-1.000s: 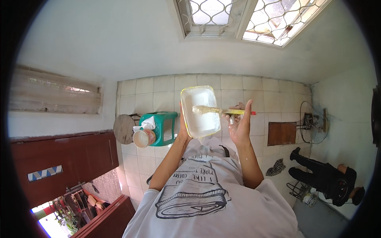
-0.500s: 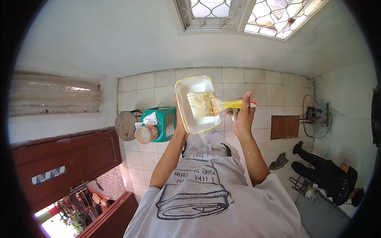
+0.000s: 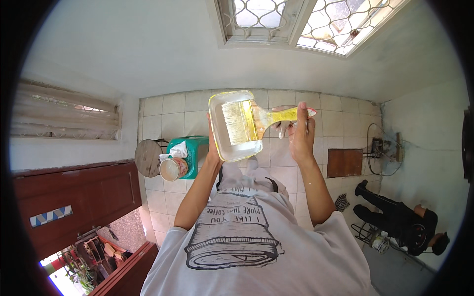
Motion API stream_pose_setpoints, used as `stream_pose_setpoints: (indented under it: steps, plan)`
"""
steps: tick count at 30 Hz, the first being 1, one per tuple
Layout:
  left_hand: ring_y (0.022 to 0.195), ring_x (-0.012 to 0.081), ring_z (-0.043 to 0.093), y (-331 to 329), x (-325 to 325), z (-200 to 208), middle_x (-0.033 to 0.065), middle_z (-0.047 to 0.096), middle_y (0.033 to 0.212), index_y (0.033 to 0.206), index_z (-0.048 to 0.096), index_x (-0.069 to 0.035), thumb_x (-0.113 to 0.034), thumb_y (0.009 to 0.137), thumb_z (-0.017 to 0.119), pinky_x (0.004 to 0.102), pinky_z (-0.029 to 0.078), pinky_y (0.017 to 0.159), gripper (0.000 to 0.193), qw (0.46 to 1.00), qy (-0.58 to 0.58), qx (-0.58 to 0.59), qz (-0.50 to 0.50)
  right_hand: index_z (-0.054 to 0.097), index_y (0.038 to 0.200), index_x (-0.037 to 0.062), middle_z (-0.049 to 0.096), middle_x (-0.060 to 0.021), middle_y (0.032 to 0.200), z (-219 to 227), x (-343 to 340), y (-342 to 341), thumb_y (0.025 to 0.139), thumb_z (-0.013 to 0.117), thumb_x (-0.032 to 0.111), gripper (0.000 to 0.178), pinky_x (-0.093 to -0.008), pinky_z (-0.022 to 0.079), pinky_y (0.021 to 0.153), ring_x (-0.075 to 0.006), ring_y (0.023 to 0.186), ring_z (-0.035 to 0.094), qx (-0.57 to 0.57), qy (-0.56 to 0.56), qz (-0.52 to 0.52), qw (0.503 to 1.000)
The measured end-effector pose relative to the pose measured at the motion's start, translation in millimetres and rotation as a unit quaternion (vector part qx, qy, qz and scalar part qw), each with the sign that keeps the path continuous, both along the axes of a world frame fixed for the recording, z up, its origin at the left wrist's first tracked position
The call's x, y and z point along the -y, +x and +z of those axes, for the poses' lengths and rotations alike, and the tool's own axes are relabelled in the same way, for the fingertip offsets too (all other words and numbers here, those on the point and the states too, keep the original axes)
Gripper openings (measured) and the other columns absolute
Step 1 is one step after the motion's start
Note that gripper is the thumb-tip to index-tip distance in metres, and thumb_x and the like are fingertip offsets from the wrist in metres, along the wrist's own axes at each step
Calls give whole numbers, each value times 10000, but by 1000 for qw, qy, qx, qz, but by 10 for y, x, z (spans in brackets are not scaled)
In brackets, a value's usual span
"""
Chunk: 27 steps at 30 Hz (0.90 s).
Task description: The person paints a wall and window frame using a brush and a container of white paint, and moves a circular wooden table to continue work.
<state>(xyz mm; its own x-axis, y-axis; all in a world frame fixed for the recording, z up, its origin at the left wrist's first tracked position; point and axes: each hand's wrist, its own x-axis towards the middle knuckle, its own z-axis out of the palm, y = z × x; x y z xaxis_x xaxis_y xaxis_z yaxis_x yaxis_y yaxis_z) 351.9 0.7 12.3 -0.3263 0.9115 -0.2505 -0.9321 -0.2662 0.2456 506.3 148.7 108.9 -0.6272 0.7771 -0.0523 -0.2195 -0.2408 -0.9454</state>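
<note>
A wide flat paintbrush with a translucent yellow handle (image 3: 256, 121) is clasped at the handle end by the right hand (image 3: 298, 135), bristles laid inside a shallow clear plastic tray (image 3: 236, 126) that is gripped along its left edge by the left hand (image 3: 213, 148). Both are held up at chest height over the tiled floor (image 3: 173, 113). The tray is judged light, somewhat flexible and slippery if wet; the rim seems the safest hold. Left fingers are hidden behind the tray, and its contents cannot be made out.
</note>
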Motion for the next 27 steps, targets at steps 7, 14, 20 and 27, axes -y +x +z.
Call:
stream_pose_setpoints:
  steps: [7, 14, 20, 27]
  plan:
    - [1191, 333, 591, -78, -42, 154, 161, 516, 1405, 1460, 407, -98, -748, 916, 382, 503, 508, 998, 849, 1000, -10, 4, -9, 665, 956, -70, 676, -143, 820, -116, 54, -28, 1061, 387, 460, 607, -304, 493, 606, -194, 674, 622, -10, 5, 14, 1000]
    - [1142, 331, 622, -166, 103, -141, 189, 557, 1346, 1423, 451, -77, -741, 910, 413, 506, 538, 948, 840, 994, 51, 46, -84, 632, 950, -61, 673, -158, 858, -98, 63, -14, 1060, 417, 416, 535, -317, 519, 614, -213, 672, 646, -25, -11, 51, 998]
    - [1051, 346, 662, -5, 141, -122, 201, 590, 1291, 1365, 510, -64, -710, 916, 453, 515, 570, 883, 789, 992, 24, 100, -69, 636, 919, -73, 669, -161, 862, -183, 128, -15, 1052, 467, 326, 454, -311, 534, 590, -218, 653, 663, -14, -11, 29, 999]
    - [1171, 326, 613, -29, 220, -331, 181, 538, 1383, 1458, 420, -97, -757, 913, 368, 498, 528, 977, 858, 981, 106, 110, -117, 624, 905, -79, 648, -145, 863, -128, 304, -109, 1035, 520, 270, 387, -300, 568, 573, -203, 653, 658, -11, -17, 37, 999]
